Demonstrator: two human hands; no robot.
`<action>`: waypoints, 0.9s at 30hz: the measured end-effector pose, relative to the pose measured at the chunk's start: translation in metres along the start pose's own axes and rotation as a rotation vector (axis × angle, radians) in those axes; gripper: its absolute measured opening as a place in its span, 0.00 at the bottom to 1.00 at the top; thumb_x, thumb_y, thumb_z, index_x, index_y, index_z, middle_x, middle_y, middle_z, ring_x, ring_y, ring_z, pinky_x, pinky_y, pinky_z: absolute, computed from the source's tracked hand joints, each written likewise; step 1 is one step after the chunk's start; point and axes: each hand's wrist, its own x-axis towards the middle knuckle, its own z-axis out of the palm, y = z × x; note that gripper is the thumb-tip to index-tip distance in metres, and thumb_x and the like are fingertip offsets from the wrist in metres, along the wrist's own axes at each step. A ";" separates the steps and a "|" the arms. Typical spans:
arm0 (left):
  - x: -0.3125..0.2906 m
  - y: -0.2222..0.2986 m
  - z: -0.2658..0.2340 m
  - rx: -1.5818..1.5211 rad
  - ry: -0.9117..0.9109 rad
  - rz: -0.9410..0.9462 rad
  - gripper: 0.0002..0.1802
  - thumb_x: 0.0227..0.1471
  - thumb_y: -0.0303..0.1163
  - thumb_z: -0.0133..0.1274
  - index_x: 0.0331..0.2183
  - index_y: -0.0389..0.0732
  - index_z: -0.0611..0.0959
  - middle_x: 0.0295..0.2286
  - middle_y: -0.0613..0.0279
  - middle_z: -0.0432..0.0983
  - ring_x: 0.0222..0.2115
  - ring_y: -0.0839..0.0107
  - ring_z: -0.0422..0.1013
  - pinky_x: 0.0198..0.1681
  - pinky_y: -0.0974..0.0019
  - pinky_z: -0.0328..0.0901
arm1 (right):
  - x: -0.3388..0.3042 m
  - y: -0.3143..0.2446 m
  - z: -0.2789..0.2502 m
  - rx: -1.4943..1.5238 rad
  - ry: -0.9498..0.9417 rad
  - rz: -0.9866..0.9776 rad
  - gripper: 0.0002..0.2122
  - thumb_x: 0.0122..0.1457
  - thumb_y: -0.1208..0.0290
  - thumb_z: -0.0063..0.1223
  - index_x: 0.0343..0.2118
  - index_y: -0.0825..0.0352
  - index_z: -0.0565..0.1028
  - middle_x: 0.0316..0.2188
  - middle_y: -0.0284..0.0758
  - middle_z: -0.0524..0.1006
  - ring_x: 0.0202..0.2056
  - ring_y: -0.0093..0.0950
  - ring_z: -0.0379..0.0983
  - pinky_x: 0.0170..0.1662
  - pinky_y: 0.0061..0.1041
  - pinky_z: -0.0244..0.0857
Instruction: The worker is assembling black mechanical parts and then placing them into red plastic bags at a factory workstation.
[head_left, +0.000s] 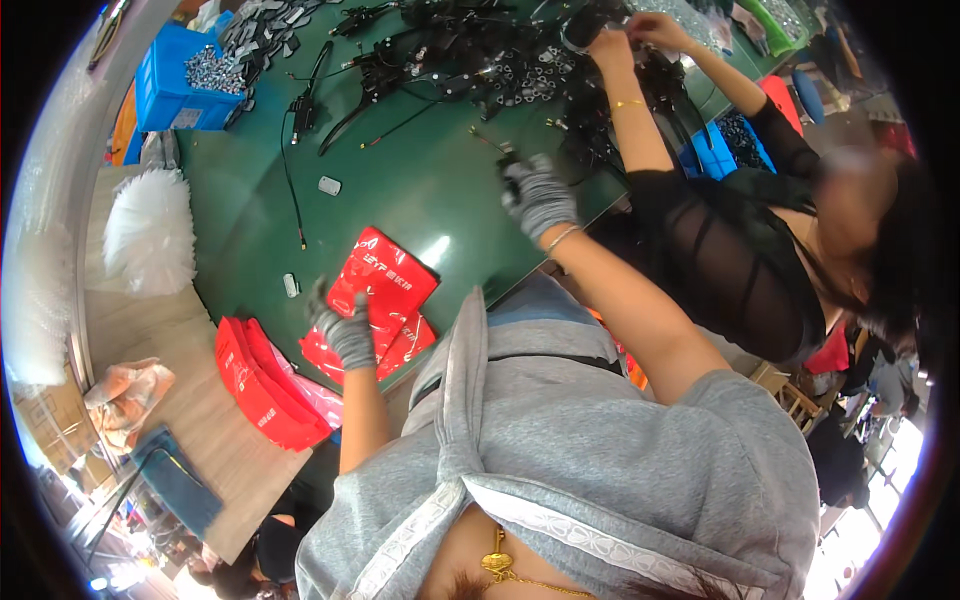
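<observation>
My left hand (345,332), in a grey striped glove, lies on glossy red plastic packets (385,275) near the table's front edge. Its thumb and fingers are spread apart over them. To the right, my right hand (542,205), gloved alike, has its fingers closed around a small black part with a thin cable (507,156); the fingers hide some of it. Two small silvery tags, one (329,185) farther off and one (291,285) beside my left hand, lie on the green table (240,200). A black cable (291,185) stretches out left of centre.
Piles of black cable assemblies (420,60) cover the far table. A blue bin (165,90) of metal pieces stands far left. More red packets (262,385) and a white fluffy bundle (150,235) lie at left. A co-worker's hands (610,45) work at the far right.
</observation>
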 end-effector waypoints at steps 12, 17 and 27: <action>0.032 0.024 0.143 -0.729 -0.673 -0.123 0.24 0.47 0.26 0.60 0.48 0.41 0.75 0.48 0.57 0.69 0.48 0.64 0.66 0.51 0.64 0.64 | 0.031 -0.065 0.087 -0.976 -0.669 -0.192 0.04 0.51 0.75 0.54 0.29 0.65 0.79 0.25 0.36 0.78 0.25 0.25 0.71 0.32 0.24 0.66; 0.044 0.082 0.126 -0.113 -0.517 0.168 0.21 0.38 0.34 0.65 0.40 0.46 0.81 0.50 0.53 0.67 0.44 0.52 0.68 0.49 0.57 0.64 | 0.123 -0.074 0.033 -1.080 -0.054 -0.323 0.11 0.52 0.74 0.54 0.40 0.64 0.76 0.43 0.40 0.74 0.41 0.35 0.73 0.45 0.29 0.68; 0.049 0.097 0.130 0.020 -0.491 0.145 0.29 0.32 0.39 0.68 0.42 0.49 0.81 0.48 0.52 0.69 0.46 0.51 0.67 0.51 0.57 0.62 | 0.085 0.011 0.024 -1.029 0.095 -0.545 0.22 0.47 0.72 0.63 0.47 0.60 0.70 0.44 0.38 0.71 0.45 0.37 0.69 0.50 0.36 0.65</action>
